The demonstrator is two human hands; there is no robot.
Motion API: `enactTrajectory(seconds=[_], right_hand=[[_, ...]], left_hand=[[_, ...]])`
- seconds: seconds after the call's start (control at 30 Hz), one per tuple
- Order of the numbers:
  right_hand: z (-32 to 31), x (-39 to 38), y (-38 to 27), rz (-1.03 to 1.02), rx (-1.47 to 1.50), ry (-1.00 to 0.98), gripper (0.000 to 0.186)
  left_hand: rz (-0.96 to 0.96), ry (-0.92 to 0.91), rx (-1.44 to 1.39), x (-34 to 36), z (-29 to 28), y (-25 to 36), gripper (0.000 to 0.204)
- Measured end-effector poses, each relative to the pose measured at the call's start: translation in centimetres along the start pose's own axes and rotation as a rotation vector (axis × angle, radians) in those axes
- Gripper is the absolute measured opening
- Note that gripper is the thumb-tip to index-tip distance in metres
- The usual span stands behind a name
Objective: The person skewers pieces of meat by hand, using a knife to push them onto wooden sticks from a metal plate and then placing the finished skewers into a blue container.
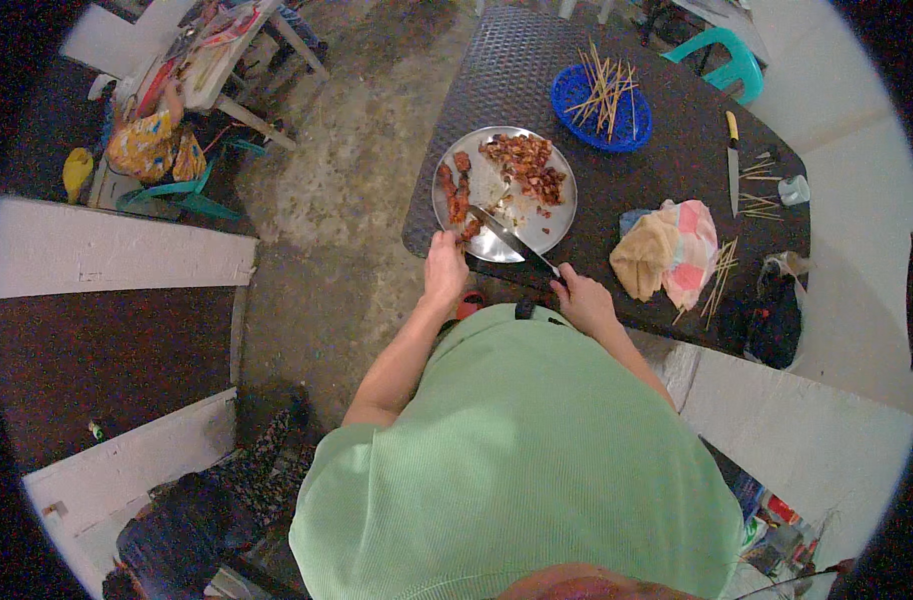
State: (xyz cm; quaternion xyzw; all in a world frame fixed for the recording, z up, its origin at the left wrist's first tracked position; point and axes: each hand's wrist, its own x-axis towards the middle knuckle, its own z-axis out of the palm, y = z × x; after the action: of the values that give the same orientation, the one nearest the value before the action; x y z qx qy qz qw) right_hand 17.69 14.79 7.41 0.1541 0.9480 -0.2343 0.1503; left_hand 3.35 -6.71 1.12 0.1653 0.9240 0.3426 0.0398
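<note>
A round metal plate (525, 245) lies at the near left edge of the dark table. Chopped browned meat (525, 165) is heaped on its far side, and longer strips of meat (449, 192) lie along its left. My right hand (583, 297) grips the black handle of a knife (517, 240). The blade slants over the plate, its tip by the meat on the left. At the plate's near left rim, my left hand (445, 268) has its fingers closed beside the near end of that meat; what they pinch is too small to make out.
A blue woven basket (637, 130) with thin sticks (607, 95) stands farther back. To the right are bundled cloths (667, 250), loose sticks (720, 282), a yellow-handled knife (734, 170), a white cup (795, 190) and a black bag (775, 318). Another person (192, 520) is at lower left.
</note>
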Motion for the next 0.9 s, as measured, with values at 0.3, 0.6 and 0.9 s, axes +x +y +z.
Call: enactTrajectory(seconds=[0.3,0.6,0.9], right_hand=[[0.0,0.9,0.4,-0.002,-0.017,0.072,0.024],[-0.4,2.2,3.1,0.052,-0.051,0.108,0.028],[-1.8,1.0,2.4,-0.04,0.057,0.091,0.033]], left_hand=[[-0.019,0.01,-0.014,0.0,0.1,0.0,0.014],[-0.007,0.041,-0.031,-1.1,-0.7,-1.0,0.009],[0.027,0.023,-0.055,-1.9,-1.4,-1.3,0.012]])
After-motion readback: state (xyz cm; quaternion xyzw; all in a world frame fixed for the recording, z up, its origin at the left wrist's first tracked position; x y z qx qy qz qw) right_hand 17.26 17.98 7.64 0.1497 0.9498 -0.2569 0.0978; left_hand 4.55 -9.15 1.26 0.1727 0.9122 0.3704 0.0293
